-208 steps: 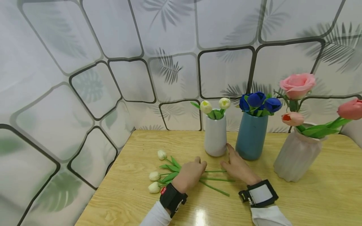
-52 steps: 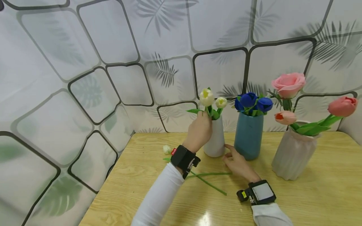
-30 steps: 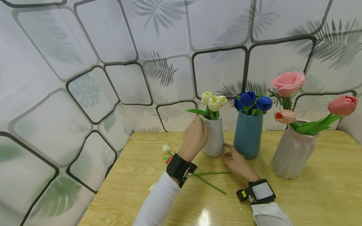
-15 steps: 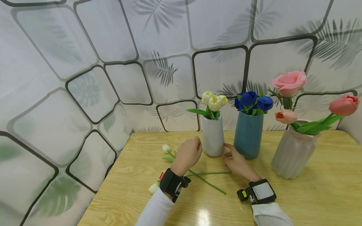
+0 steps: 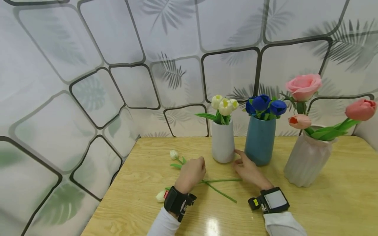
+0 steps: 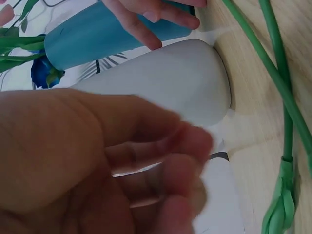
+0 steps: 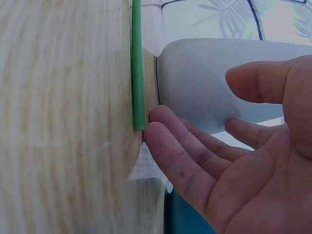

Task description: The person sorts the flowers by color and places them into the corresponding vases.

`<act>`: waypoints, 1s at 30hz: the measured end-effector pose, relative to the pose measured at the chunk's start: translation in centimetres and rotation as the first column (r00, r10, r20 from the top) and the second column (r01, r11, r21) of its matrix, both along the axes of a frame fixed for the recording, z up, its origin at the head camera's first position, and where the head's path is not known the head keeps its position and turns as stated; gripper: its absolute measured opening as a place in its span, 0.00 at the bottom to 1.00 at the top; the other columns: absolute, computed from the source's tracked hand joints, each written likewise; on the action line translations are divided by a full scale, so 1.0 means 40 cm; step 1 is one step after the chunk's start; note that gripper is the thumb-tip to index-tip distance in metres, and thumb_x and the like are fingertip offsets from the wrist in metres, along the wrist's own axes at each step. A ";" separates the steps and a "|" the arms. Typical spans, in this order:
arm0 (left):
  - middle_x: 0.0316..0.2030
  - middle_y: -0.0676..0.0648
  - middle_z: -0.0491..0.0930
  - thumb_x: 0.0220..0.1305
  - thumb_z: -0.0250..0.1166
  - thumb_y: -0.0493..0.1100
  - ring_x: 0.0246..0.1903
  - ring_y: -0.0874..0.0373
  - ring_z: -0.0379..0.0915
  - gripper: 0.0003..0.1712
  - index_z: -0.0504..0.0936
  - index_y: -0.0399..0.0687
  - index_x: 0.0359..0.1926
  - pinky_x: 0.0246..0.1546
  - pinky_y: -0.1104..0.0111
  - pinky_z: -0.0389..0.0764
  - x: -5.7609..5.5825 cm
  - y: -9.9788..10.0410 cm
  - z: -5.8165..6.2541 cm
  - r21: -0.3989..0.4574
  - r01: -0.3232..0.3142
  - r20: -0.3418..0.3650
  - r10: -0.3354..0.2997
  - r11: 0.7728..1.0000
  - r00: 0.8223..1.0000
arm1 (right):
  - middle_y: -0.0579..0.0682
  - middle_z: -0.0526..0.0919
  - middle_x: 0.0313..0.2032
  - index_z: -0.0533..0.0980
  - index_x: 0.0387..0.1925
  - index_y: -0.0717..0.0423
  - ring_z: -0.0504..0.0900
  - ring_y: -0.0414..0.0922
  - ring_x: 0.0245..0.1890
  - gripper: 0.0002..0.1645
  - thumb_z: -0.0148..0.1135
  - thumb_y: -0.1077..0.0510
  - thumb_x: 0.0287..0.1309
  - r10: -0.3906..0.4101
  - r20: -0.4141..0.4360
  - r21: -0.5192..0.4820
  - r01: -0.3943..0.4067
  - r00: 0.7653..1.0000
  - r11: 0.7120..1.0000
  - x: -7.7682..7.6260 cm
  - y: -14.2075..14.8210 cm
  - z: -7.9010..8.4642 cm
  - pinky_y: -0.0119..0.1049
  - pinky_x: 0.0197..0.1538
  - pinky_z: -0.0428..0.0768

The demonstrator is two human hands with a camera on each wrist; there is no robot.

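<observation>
My left hand (image 5: 190,174) hovers over two white tulips on the table, covering parts of their stems and leaves. One tulip's bloom (image 5: 174,154) shows behind it, the other tulip's bloom (image 5: 160,196) by the wrist. Fingers and thumb are curled together with nothing between them, as the left wrist view shows. A white vase (image 5: 222,144) stands upright with three white tulips (image 5: 225,107) in it. Beside its base, my right hand (image 5: 248,170) has relaxed fingers, the index fingertip at the vase's side. The stems (image 6: 278,73) cross on the wood.
A blue vase (image 5: 260,141) with blue flowers (image 5: 261,103) stands right of the white one. Farther right is a pale pleated vase (image 5: 307,160) holding a pink rose (image 5: 304,87) and tulips. A patterned curtain (image 5: 177,39) hangs behind the wooden table (image 5: 141,209).
One white tulip has gone from the table into the white vase, put there by my left hand. That hand has let go and moved down over the remaining tulips. My right hand stays by the vase.
</observation>
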State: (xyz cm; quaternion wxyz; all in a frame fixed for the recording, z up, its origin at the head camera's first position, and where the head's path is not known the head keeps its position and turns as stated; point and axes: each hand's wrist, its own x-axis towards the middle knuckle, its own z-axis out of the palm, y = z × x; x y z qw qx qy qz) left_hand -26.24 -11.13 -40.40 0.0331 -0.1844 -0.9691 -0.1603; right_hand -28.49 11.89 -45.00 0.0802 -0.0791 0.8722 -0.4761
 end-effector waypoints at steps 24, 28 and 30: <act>0.23 0.53 0.76 0.60 0.69 0.37 0.22 0.62 0.69 0.07 0.77 0.49 0.30 0.21 0.69 0.70 0.025 -0.004 -0.054 -0.182 0.063 0.157 -0.034 0.981 0.987 | 0.71 0.75 0.57 0.52 0.73 0.67 0.78 0.62 0.55 0.35 0.50 0.56 0.73 0.029 -0.006 0.041 -0.029 1.000 0.999 0.002 0.002 -0.004 0.53 0.50 0.78; 0.24 0.54 0.76 0.61 0.69 0.38 0.22 0.63 0.70 0.08 0.77 0.50 0.30 0.21 0.70 0.70 0.026 0.003 -0.068 -0.197 0.066 0.116 -0.044 0.978 0.992 | 0.71 0.75 0.57 0.52 0.73 0.66 0.78 0.61 0.55 0.35 0.50 0.56 0.73 0.028 -0.001 0.042 -0.028 1.000 0.999 0.003 0.002 -0.004 0.53 0.50 0.78; 0.23 0.53 0.76 0.62 0.68 0.38 0.21 0.63 0.70 0.08 0.77 0.50 0.29 0.20 0.70 0.69 0.027 0.008 -0.072 -0.206 0.061 0.092 -0.043 0.977 0.995 | 0.71 0.75 0.57 0.52 0.74 0.66 0.78 0.61 0.55 0.35 0.50 0.55 0.73 0.028 -0.001 0.044 -0.028 1.000 0.999 0.003 0.002 -0.004 0.53 0.50 0.78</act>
